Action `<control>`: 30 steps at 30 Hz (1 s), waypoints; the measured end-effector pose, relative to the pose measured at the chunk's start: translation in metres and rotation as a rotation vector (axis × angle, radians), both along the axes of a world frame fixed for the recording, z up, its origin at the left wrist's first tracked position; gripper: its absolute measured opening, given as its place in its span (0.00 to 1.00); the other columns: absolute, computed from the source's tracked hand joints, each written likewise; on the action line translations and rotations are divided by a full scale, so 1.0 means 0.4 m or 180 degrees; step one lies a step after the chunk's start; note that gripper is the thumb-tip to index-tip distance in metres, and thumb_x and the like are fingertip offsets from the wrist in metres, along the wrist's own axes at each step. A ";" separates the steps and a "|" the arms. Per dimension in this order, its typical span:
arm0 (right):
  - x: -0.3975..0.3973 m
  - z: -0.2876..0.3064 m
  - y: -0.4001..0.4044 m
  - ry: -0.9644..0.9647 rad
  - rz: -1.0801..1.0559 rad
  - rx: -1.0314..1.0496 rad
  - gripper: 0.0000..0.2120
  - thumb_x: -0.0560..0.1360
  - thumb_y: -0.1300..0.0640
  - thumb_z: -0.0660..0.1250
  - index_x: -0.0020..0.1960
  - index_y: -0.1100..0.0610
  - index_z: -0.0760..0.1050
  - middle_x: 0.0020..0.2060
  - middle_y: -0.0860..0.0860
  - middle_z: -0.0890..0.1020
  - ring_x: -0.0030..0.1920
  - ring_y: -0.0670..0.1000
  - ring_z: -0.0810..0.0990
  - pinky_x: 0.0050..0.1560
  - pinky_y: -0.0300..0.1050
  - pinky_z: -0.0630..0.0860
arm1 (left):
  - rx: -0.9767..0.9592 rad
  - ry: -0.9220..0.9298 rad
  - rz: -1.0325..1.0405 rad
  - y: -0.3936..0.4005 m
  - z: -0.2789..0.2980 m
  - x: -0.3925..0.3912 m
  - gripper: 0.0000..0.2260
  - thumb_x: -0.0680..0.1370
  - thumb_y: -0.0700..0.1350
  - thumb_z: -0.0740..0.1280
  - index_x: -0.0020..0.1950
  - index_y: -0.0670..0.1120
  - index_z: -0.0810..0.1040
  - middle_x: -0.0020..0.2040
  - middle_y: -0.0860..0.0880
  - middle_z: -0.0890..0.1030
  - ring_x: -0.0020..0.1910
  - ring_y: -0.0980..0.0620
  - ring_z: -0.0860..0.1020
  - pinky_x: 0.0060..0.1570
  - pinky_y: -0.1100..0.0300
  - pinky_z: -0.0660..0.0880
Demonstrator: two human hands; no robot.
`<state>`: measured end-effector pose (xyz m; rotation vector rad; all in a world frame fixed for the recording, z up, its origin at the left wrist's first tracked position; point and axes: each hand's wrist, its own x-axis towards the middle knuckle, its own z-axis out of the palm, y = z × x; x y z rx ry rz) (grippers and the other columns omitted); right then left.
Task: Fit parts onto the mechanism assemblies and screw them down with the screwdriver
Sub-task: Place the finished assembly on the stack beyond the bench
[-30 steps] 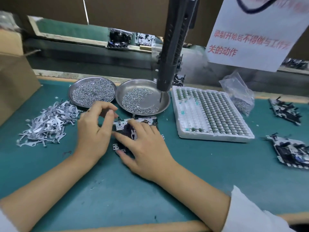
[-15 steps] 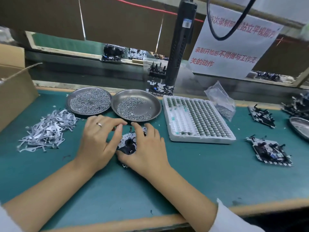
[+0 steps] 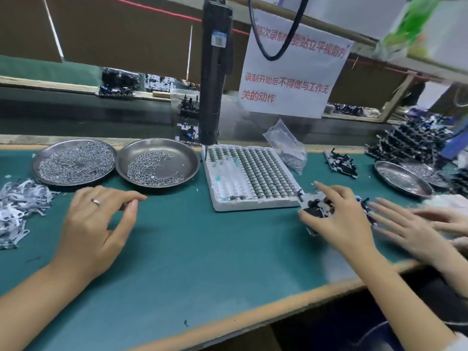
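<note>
Right hand (image 3: pixel 336 219) gripping assembly (image 3: pixel 316 206) just right of foam tray (image 3: pixel 217 188), beside another person's hand (image 3: pixel 410 229). Left hand (image 3: pixel 96 224) loosely spread, holding nothing. Likely handing off; next, fetching 1 fresh assembly. Screwdriver (image 3: pixel 214 72) hanging untouched.

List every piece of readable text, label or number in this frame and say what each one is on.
"…次录制…要站立平视前方": top red line on the white paper sign; its opening character is cut off and the middle is hidden behind the black cable.
"录制开始后不得做与工作无关的动作": lower two red lines on the same sign.
Barcode sticker on the hanging screwdriver: too small and blurred to read.
No other text is legible.
</note>
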<state>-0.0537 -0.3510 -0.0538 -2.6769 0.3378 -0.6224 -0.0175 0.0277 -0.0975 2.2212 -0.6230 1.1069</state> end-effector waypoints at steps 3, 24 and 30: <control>0.052 0.021 -0.108 0.0212 -0.0615 -0.0321 0.34 0.66 0.43 0.72 0.70 0.47 0.70 0.64 0.53 0.72 0.63 0.59 0.71 0.63 0.56 0.69 | -0.0007 0.0013 0.0032 -0.003 -0.001 0.001 0.14 0.79 0.45 0.59 0.46 0.39 0.82 0.38 0.48 0.80 0.39 0.51 0.73 0.53 0.57 0.63; 0.146 -0.066 0.394 -0.1005 0.2273 -0.0159 0.13 0.72 0.65 0.67 0.56 0.63 0.80 0.45 0.58 0.82 0.41 0.60 0.80 0.43 0.51 0.78 | -0.0142 0.0828 0.0435 -0.033 0.099 0.126 0.13 0.78 0.47 0.60 0.54 0.43 0.80 0.47 0.48 0.79 0.48 0.44 0.76 0.52 0.47 0.70; 0.223 -0.089 0.495 -0.0787 0.2104 -0.0763 0.18 0.72 0.56 0.67 0.60 0.60 0.78 0.53 0.55 0.81 0.51 0.58 0.80 0.49 0.48 0.76 | 0.0103 0.1684 0.0383 -0.086 0.163 0.365 0.10 0.79 0.43 0.65 0.59 0.44 0.79 0.53 0.46 0.78 0.54 0.45 0.76 0.58 0.50 0.72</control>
